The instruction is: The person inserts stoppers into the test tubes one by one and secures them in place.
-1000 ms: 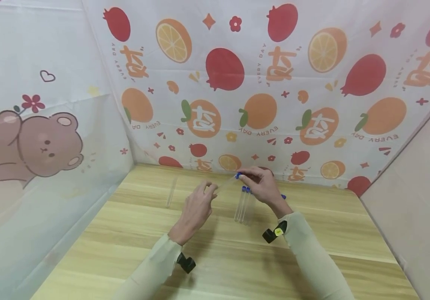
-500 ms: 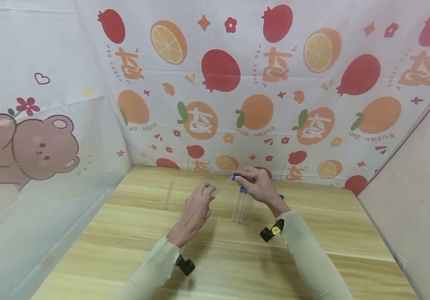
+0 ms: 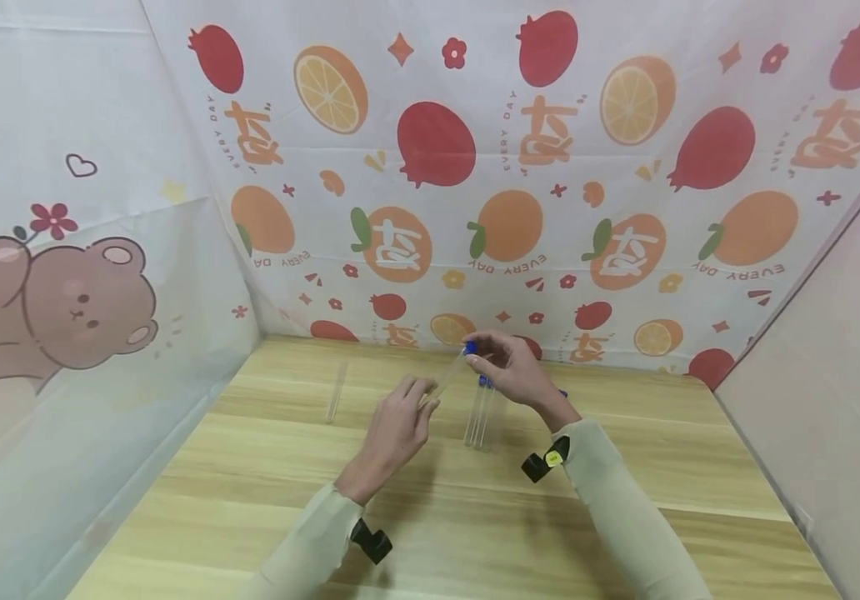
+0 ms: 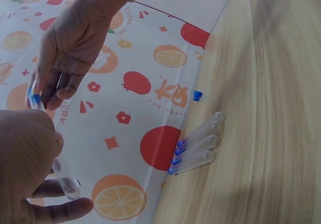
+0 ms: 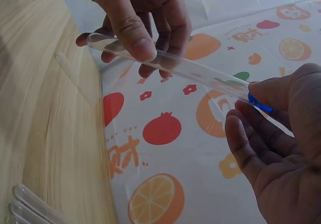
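A clear test tube [image 5: 200, 76] is held tilted between both hands above the table. My left hand [image 3: 392, 429] pinches the tube toward its rounded end, thumb on one side and fingers behind. At the other end, my right hand [image 3: 516, 371] grips the blue cap [image 5: 258, 102], which sits on the tube's mouth. How far the cap is seated is hidden by the fingers. Below the right hand, several capped tubes [image 4: 200, 143] lie side by side on the table, their blue caps pointing toward the back wall.
One tube [image 3: 336, 393] without a visible cap lies at the left on the wooden table [image 3: 475, 533]. A loose blue cap [image 4: 197, 96] sits to the right of the capped row. Fruit-print cloth [image 3: 437, 142] hangs along the table's back edge.
The held tube has become steeper as my left hand dropped slightly and its fingers spread a little. My right hand remains at the cap, its fingers slightly repositioned.
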Demonstrator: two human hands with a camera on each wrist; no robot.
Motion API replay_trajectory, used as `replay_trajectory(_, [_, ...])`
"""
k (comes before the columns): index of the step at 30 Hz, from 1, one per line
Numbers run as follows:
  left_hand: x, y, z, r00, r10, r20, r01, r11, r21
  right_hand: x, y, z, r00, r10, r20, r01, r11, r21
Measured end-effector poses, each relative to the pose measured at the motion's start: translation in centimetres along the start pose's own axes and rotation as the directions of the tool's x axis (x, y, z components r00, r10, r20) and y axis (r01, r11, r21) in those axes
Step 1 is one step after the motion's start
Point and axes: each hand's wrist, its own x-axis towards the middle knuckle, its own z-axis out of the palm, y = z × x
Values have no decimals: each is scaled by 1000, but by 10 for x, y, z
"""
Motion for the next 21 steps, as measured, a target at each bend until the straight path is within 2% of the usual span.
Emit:
replay_trajectory(7, [3, 1, 0, 1000, -26, 12, 26, 998, -55, 5, 0, -3, 1000, 12, 7, -12, 1000, 26])
replay_trajectory(15, [0, 3, -1, 992, -84, 98, 97, 987, -128, 5, 3, -7, 990, 18, 138, -29, 997, 78])
replay_trajectory(21, [-2, 5, -2, 986, -90, 141, 111, 983, -149, 2, 7, -8, 978, -43, 203, 24, 995, 97])
